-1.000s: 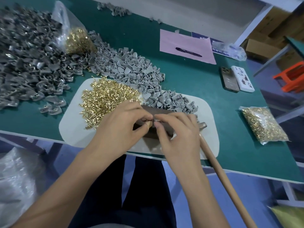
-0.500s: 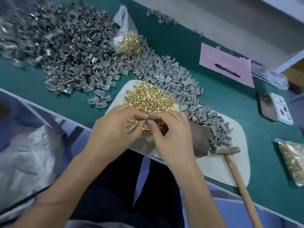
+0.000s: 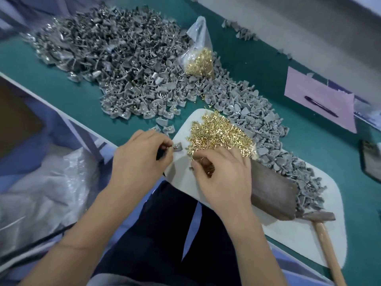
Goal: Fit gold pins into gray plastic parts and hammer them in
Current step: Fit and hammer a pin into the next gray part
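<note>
My left hand (image 3: 140,157) pinches a small gray plastic part (image 3: 177,147) at the left edge of the white mat (image 3: 305,232). My right hand (image 3: 224,174) rests at the near edge of the loose gold pin pile (image 3: 220,137), its fingers curled down among the pins; whether it pinches one is hidden. A brown block (image 3: 272,193) lies on the mat to the right of that hand. The hammer (image 3: 321,230) lies beyond the block, handle pointing toward me. Unpinned gray parts (image 3: 257,118) are heaped behind the pins.
A large heap of gray parts (image 3: 115,65) covers the far left of the green table (image 3: 321,153), with a clear bag of gold pins (image 3: 199,58) on it. A pink sheet with a pen (image 3: 319,104) lies at the far right. A plastic bag (image 3: 41,190) sits below the table's left edge.
My hands have separated: the left one carried the gray part to the left, the right one dropped to the pin pile. The camera view swung leftward.
</note>
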Motion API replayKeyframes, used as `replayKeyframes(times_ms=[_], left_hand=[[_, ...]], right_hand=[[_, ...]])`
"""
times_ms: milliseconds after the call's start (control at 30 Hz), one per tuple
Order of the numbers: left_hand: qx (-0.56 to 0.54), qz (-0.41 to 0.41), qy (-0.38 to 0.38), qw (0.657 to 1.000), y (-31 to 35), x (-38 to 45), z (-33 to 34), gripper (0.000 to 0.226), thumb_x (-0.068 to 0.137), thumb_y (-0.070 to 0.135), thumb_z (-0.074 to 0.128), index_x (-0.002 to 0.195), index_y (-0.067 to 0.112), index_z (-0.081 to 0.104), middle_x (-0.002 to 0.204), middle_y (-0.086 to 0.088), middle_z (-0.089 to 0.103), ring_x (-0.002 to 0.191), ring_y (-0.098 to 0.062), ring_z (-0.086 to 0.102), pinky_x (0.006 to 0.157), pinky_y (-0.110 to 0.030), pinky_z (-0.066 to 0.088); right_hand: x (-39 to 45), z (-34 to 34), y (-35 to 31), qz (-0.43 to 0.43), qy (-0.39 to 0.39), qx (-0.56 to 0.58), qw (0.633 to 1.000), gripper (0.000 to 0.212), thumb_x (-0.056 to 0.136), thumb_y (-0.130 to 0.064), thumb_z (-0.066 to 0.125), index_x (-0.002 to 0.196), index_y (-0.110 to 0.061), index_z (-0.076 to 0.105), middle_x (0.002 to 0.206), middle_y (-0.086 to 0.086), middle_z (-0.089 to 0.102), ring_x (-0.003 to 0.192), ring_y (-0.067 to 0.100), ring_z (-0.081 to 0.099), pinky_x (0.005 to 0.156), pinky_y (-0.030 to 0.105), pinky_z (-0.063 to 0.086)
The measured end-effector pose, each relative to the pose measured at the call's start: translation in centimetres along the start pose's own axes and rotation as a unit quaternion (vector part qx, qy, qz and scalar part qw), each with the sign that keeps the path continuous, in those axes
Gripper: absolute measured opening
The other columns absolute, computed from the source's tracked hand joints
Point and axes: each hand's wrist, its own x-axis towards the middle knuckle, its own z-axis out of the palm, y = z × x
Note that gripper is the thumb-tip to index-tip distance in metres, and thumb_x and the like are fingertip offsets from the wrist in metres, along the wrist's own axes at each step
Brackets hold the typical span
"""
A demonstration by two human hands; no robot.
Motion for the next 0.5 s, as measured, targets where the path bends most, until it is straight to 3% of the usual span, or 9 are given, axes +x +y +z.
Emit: replayKeyframes(times_ms=[67,233,500], left_hand=[[0.015,-0.021,0.015,1.0,0.0,0.6,0.0,0.003,0.091,0.035,0.064,0.093,0.033,0.066,0.09,0.013,0.06,0.098,-0.014,0.054,0.057,-0.029,0.03],[0.01,-0.045,0.022,0.999,-0.5,1.2,0.1,0.004,0.093,0.034,0.063,0.095,0.034,0.06,0.091,0.014,0.056,0.096,-0.014,0.051,0.062,-0.03,0.032],[-0.044,0.037,0.008,0.998,0.5,-0.8,0.0,0.014,0.089,0.025,0.069,0.095,0.035,0.061,0.096,0.018,0.061,0.095,-0.007,0.052,0.056,-0.026,0.039]], right_hand=[[-0.5,0.2,0.2,-0.02,0.023,-0.004,1.0,0.016,0.09,-0.045,0.07,0.104,-0.038,0.074,0.094,-0.017,0.065,0.094,0.016,0.05,0.079,0.038,0.04],[-1.3,0.7,0.6,-0.08,0.069,0.015,0.994,0.015,0.091,-0.04,0.07,0.102,-0.033,0.076,0.094,-0.014,0.063,0.09,0.018,0.05,0.078,0.037,0.042],[-0.9,1.0,0.8,-0.122,0.053,-0.03,0.991,0.013,0.097,-0.04,0.066,0.098,-0.031,0.075,0.092,-0.011,0.061,0.089,0.021,0.049,0.075,0.037,0.038]])
